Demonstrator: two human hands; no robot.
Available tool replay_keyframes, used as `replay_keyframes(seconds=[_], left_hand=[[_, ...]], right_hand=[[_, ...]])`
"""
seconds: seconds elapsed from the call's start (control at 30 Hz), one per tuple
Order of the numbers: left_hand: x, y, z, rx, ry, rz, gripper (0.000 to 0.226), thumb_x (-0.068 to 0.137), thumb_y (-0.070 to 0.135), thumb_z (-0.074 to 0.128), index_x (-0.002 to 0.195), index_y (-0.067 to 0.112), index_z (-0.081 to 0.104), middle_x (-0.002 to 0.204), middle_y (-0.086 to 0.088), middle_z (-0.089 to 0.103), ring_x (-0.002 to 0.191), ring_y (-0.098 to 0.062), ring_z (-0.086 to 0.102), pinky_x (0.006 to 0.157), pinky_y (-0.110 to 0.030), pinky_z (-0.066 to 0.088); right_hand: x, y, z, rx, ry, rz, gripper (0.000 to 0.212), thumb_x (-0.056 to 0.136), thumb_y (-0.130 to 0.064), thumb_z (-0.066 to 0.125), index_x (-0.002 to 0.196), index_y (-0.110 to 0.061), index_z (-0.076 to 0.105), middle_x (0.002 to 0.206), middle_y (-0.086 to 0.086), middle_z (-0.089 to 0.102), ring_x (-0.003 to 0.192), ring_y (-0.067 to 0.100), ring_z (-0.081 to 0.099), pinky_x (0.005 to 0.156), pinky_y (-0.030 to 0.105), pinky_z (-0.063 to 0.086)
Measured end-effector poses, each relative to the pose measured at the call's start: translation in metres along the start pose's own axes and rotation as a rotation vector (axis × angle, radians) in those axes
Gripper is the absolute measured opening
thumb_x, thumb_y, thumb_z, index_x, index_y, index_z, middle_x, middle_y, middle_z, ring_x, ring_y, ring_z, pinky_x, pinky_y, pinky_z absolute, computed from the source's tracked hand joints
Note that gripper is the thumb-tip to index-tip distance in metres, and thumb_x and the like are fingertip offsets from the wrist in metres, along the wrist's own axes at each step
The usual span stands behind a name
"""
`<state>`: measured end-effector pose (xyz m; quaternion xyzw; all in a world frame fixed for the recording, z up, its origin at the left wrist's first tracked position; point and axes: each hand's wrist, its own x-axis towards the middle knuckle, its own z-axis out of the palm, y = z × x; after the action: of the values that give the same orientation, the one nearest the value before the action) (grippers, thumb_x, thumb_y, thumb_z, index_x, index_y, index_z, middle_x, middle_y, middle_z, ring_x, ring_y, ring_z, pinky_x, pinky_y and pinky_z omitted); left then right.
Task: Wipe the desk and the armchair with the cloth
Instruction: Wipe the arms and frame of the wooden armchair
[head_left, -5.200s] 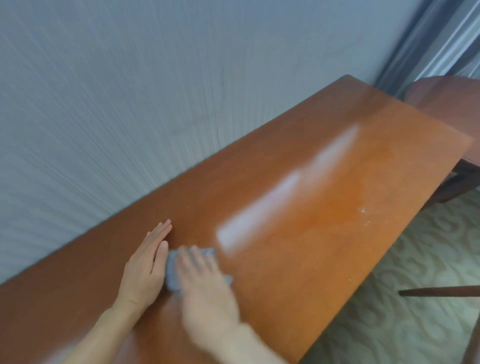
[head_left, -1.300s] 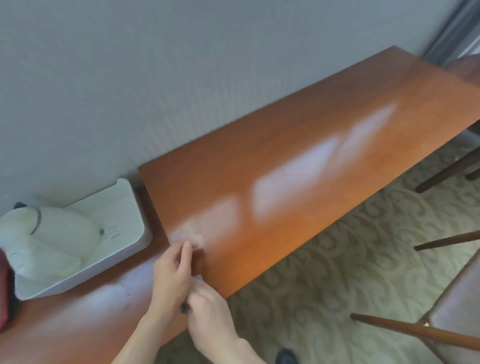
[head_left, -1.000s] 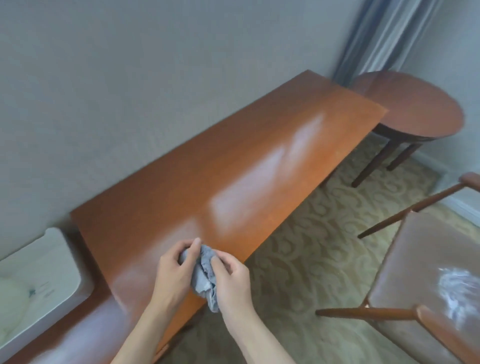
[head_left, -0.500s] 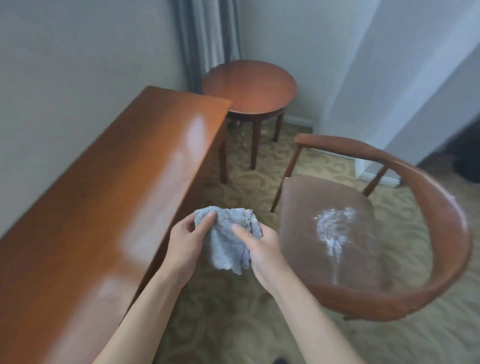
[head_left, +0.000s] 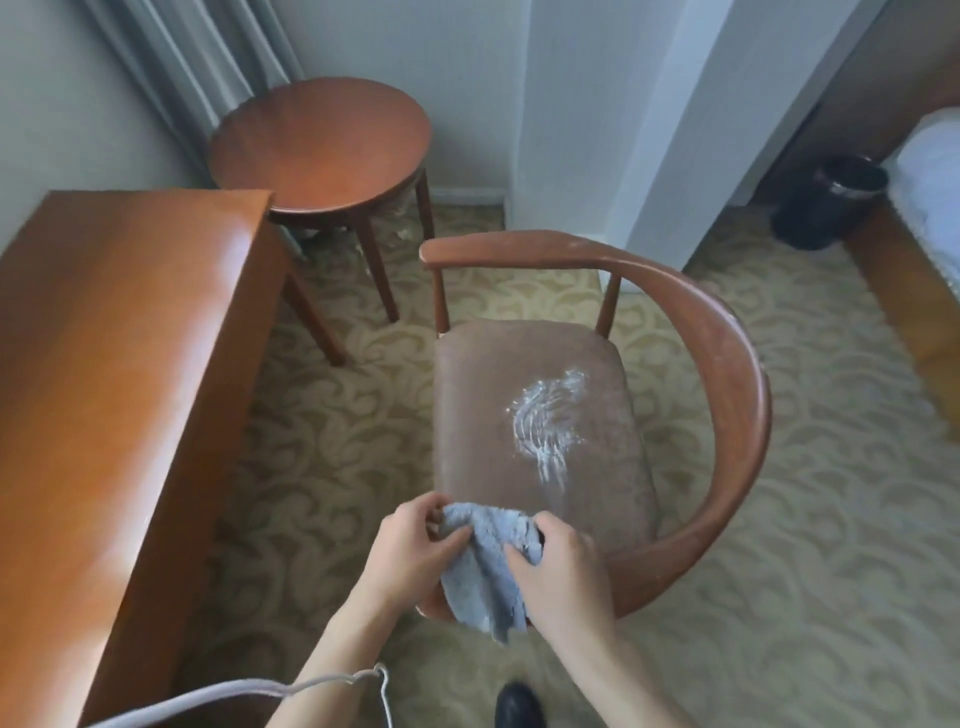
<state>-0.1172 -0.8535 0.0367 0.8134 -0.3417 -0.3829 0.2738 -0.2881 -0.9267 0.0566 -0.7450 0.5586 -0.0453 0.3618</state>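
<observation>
Both hands share a grip on the cloth (head_left: 485, 564): the left hand (head_left: 410, 551) pinches its upper left edge with curled fingers, and the right hand (head_left: 558, 569) curls round its right side, thumb pressing into the folds. From the head view, the grey cloth hangs bunched between them, held in the air just above the near edge of the armchair (head_left: 727, 374). On the brown seat (head_left: 483, 405) sits a white smear (head_left: 548, 415), well ahead of the hands and untouched. The bench (head_left: 104, 338) stands to the left, apart from the cloth. I take this as the start of the chair step, with the cloth being regathered. The next move, I think, calls for lowering the cloth flat onto the seat and pressing forward across that smear, then along the curved wooden arm.
</observation>
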Motion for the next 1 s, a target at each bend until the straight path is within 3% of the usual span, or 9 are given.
replay_keyframes(seconds=[0.1, 0.17, 0.23, 0.3, 0.37, 0.47, 0.6, 0.77, 1.0], left_hand=[[-0.017, -0.023, 0.018, 0.161, -0.038, -0.010, 0.018, 0.080, 0.044, 0.069, 0.096, 0.036, 0.070, 0.081, 0.017, 0.070, 0.080, -0.008, 0.066, 0.068, -0.029, 0.056], [-0.024, -0.037, 0.022, 0.243, -0.001, 0.047, 0.021, 0.079, 0.048, 0.067, 0.097, 0.036, 0.071, 0.084, 0.018, 0.068, 0.085, -0.010, 0.061, 0.072, -0.027, 0.051], [-0.026, -0.044, 0.020, 0.294, 0.025, 0.112, 0.021, 0.080, 0.047, 0.067, 0.098, 0.036, 0.072, 0.092, 0.018, 0.066, 0.090, -0.010, 0.056, 0.080, -0.028, 0.049], [-0.028, -0.048, 0.019, 0.275, 0.028, 0.161, 0.022, 0.080, 0.044, 0.067, 0.096, 0.030, 0.073, 0.096, 0.017, 0.067, 0.094, -0.010, 0.058, 0.086, -0.029, 0.046], [-0.033, -0.050, 0.016, 0.139, -0.007, 0.121, 0.015, 0.083, 0.034, 0.071, 0.096, 0.026, 0.074, 0.093, 0.013, 0.072, 0.091, -0.008, 0.065, 0.085, -0.033, 0.051], [-0.036, -0.058, 0.012, -0.099, -0.060, -0.007, 0.023, 0.087, 0.020, 0.065, 0.105, 0.031, 0.074, 0.095, 0.012, 0.078, 0.093, -0.006, 0.072, 0.085, -0.036, 0.058], [-0.034, -0.060, 0.019, -0.119, 0.062, -0.105, 0.024, 0.095, 0.017, 0.052, 0.107, 0.030, 0.068, 0.093, 0.008, 0.075, 0.092, -0.015, 0.071, 0.083, -0.042, 0.058], [-0.022, -0.039, 0.045, 0.136, 0.081, 0.036, 0.038, 0.094, 0.056, 0.038, 0.106, 0.033, 0.065, 0.095, 0.009, 0.073, 0.090, -0.018, 0.065, 0.077, -0.035, 0.048], [-0.008, -0.007, 0.085, 0.444, 0.027, 0.055, 0.056, 0.097, 0.059, 0.022, 0.092, 0.026, 0.067, 0.084, 0.003, 0.071, 0.084, -0.025, 0.065, 0.078, -0.037, 0.054]], right_hand=[[-0.014, 0.008, 0.018, -0.256, -0.023, 0.002, 0.022, 0.092, -0.039, 0.066, 0.090, -0.023, 0.051, 0.090, -0.007, 0.064, 0.089, 0.020, 0.063, 0.063, 0.030, 0.035], [-0.018, 0.018, 0.030, -0.289, 0.048, -0.030, 0.028, 0.081, -0.036, 0.079, 0.094, -0.023, 0.058, 0.092, -0.006, 0.066, 0.089, 0.020, 0.065, 0.064, 0.029, 0.043], [-0.019, 0.026, 0.042, -0.296, 0.106, -0.103, 0.045, 0.074, -0.027, 0.083, 0.114, -0.022, 0.063, 0.114, -0.002, 0.066, 0.107, 0.022, 0.063, 0.087, 0.033, 0.053], [-0.023, 0.028, 0.055, -0.337, 0.074, -0.244, 0.058, 0.082, -0.013, 0.073, 0.138, -0.015, 0.056, 0.145, 0.005, 0.055, 0.137, 0.027, 0.049, 0.116, 0.041, 0.037], [-0.030, 0.025, 0.073, -0.346, 0.047, -0.368, 0.053, 0.093, -0.012, 0.052, 0.146, -0.011, 0.051, 0.154, 0.007, 0.049, 0.147, 0.026, 0.039, 0.123, 0.040, 0.022], [-0.042, 0.013, 0.100, -0.341, 0.007, -0.349, 0.056, 0.102, -0.032, 0.030, 0.149, -0.006, 0.046, 0.156, 0.011, 0.046, 0.151, 0.029, 0.033, 0.124, 0.045, 0.025], [-0.045, -0.012, 0.126, -0.348, 0.055, -0.343, 0.056, 0.098, -0.038, 0.031, 0.141, -0.006, 0.046, 0.140, 0.010, 0.054, 0.150, 0.033, 0.032, 0.125, 0.047, 0.020], [-0.036, 0.030, 0.103, -0.352, 0.194, -0.300, 0.039, 0.096, -0.017, 0.042, 0.128, -0.008, 0.061, 0.128, 0.011, 0.065, 0.139, 0.033, 0.049, 0.123, 0.045, 0.026], [-0.003, 0.111, 0.023, -0.472, 0.221, -0.133, 0.050, 0.097, -0.027, 0.025, 0.123, -0.008, 0.063, 0.133, 0.008, 0.064, 0.143, 0.030, 0.044, 0.125, 0.046, 0.022]])
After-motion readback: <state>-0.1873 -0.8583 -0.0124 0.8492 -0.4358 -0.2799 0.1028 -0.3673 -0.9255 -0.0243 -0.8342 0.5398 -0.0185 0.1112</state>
